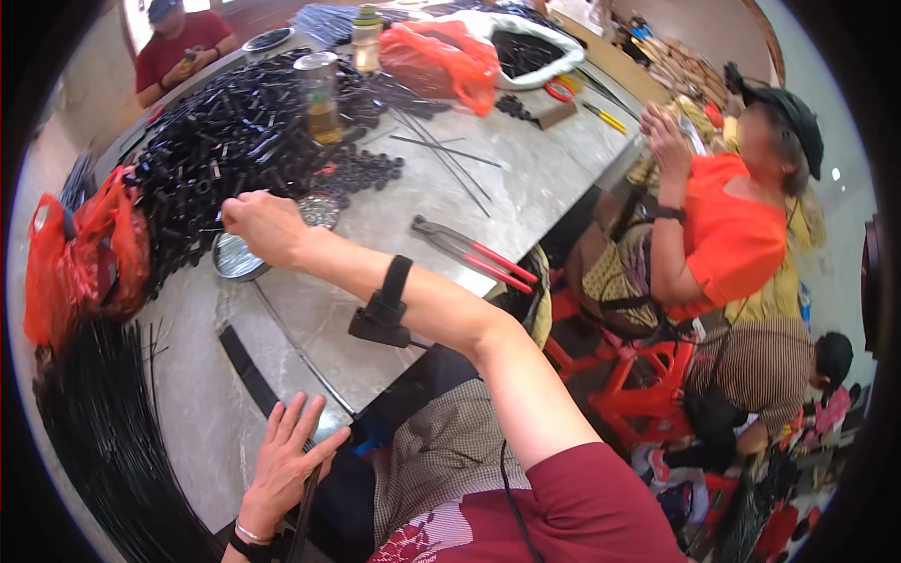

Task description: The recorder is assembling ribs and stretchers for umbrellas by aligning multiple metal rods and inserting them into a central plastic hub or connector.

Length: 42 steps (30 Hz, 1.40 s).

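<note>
My left hand [286,460] lies at the table's near edge, fingers stretched out and spread. Under its fingertips is the end of a flat black strip [248,368]. A dark rod [305,511] runs down beside the palm; whether the thumb grips it is hidden. Reaching across the table, my right hand [267,227] has its fingers curled together above a shallow round tin [236,265]. What they pinch, if anything, is too small to make out. A second round dish [319,212] of small shiny pieces sits just beyond that hand.
A large heap of black tubular parts [216,150] covers the far left. Red-handled pincers [474,255] and thin rods [441,155] lie to the right. Red bags [89,253] and black rods [103,432] line the left edge. A person in orange [732,235] sits at right.
</note>
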{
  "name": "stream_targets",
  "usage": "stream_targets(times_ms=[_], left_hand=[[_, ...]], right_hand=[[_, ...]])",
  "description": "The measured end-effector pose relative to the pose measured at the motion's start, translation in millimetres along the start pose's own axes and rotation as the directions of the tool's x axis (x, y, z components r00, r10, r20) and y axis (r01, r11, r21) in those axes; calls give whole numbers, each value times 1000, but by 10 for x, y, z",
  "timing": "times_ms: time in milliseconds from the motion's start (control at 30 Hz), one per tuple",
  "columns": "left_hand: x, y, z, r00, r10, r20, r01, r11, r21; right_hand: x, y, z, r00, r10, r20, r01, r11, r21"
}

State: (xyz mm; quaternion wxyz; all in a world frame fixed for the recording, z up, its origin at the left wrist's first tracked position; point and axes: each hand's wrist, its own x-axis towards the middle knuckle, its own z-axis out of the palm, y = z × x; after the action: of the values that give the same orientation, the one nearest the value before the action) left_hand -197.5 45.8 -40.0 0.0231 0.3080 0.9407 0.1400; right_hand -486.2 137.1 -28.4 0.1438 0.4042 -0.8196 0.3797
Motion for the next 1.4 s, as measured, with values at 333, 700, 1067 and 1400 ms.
stream_targets(times_ms=[333,700,1067,1400], left_hand=[[22,-12,26,1000,11,-20,-12,1000,-13],[60,41,-19,1000,4,-6,-4,1000,-19],[87,-70,-37,999,45,9,-45,999,13],[-100,-130,139,988,70,-141,-72,997,-12]], right_hand=[[-657,-106,-680,999,38,8,-38,952,305],[-1308,-124,-631,935,-46,351,82,993,-89],[-938,-223,-320,878,15,478,26,996,-80],[-802,-479,-61,939,-68,338,111,988,-107]])
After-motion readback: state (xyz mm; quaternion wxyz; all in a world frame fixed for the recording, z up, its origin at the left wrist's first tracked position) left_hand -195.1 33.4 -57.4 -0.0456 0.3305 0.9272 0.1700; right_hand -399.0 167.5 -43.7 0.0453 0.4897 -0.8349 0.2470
